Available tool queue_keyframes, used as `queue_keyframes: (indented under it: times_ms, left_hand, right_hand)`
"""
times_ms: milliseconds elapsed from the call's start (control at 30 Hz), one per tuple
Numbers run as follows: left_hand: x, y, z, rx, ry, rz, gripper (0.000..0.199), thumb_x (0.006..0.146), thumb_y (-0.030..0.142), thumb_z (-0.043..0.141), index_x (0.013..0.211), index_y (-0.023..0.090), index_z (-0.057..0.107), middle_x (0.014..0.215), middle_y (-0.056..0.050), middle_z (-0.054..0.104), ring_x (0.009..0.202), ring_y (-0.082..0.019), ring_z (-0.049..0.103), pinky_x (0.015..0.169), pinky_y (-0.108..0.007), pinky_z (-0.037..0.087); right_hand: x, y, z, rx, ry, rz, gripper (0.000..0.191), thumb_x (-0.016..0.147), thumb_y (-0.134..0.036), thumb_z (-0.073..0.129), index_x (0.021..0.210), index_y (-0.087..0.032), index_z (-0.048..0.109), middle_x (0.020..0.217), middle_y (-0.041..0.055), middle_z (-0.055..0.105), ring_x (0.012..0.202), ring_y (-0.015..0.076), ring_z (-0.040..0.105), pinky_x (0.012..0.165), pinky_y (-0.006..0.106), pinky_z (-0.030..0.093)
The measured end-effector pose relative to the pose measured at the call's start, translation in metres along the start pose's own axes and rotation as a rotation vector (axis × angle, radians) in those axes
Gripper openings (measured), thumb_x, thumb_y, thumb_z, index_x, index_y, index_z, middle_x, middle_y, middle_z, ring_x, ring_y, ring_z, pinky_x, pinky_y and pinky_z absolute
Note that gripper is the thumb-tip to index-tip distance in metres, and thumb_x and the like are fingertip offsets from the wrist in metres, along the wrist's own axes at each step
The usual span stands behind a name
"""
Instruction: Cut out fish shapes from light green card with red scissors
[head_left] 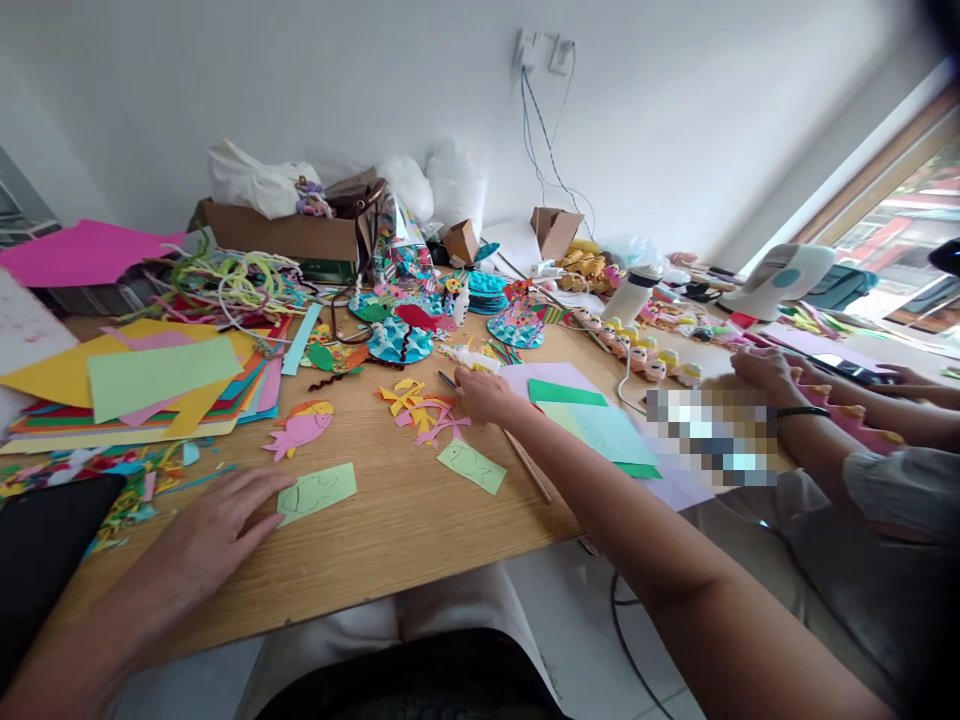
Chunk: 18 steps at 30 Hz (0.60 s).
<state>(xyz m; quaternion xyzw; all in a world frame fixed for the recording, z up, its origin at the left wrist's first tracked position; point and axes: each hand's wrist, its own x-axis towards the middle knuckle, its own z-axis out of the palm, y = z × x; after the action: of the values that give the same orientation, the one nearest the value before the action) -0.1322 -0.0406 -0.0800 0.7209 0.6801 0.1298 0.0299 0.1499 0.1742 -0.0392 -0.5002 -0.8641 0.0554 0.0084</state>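
My left hand (229, 515) rests on the wooden table, fingers apart, its fingertips at the left edge of a green card (319, 492) with a fish outline. My right hand (484, 396) reaches over the table beside a white bottle (471, 360); what its fingers hold, if anything, is too small to tell. A second green card (471, 466) with a drawn fish lies below it. Yellow and pink paper cut-outs (420, 410) are just left of my right hand. A pink and orange paper fish (304, 427) lies above my left hand.
Coloured paper sheets (161, 375) and scraps (127, 500) cover the left, near a black device (45, 560). Blue decorated discs (401, 340) stand at the back. At the right, another person's hands (765, 370) are over the table.
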Motion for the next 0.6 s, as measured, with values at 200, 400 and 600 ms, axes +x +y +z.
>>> queue_keyframes:
  times_ms: [200,400,600]
  left_hand:
    - [-0.001,0.012,0.017,-0.030,0.090,0.109,0.043,0.088,0.045,0.036,0.099,0.021,0.069,0.106,-0.009,0.071,0.102,-0.024,0.064,0.091,-0.036,0.050]
    - [0.002,0.035,0.011,-0.121,0.072,0.179,0.040,0.089,0.044,0.035,0.099,0.023,0.068,0.105,-0.007,0.071,0.099,-0.022,0.064,0.087,-0.036,0.052]
    - [0.002,0.012,-0.001,-0.025,0.094,-0.071,0.046,0.081,0.046,0.040,0.107,0.017,0.064,0.111,-0.012,0.068,0.105,-0.030,0.061,0.090,-0.042,0.048]
  right_hand:
    - [-0.033,-0.013,-0.027,0.195,0.151,-0.100,0.031,0.078,-0.011,0.041,0.103,-0.018,0.058,0.075,0.0025,0.061,0.070,0.0164,0.056,0.062,0.026,0.037]
    - [-0.083,-0.024,-0.032,1.432,0.177,-0.348,0.015,0.077,-0.020,0.048,0.088,-0.018,0.058,0.066,-0.0016,0.053,0.059,0.0117,0.048,0.056,0.024,0.037]
    - [-0.117,-0.013,-0.021,1.631,0.401,-0.292,0.030,0.064,-0.019,0.069,0.089,-0.023,0.054,0.070,-0.0027,0.053,0.062,0.0115,0.045,0.053,0.023,0.035]
